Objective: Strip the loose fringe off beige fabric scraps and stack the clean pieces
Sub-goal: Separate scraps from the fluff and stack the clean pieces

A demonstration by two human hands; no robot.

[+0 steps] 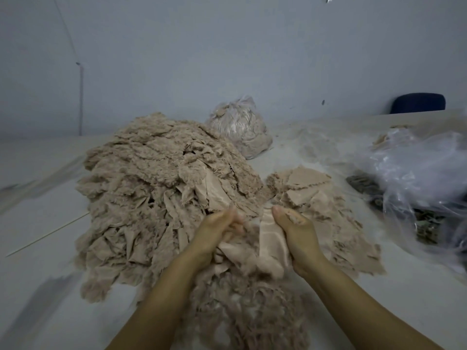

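My left hand (217, 232) fingers curled, gripping; my right hand (297, 238) thumb forward, clasping; forearms converge, both hands close together.

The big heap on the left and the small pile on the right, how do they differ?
The big heap stands tall and is far wider; the small pile lies low. The big heap's scraps are crumpled with fuzzy fringed edges; the small pile's top pieces lie flat and look smoother. The big heap sits beyond the left hand, the small pile beyond the right hand. Both are beige fabric on the same table.
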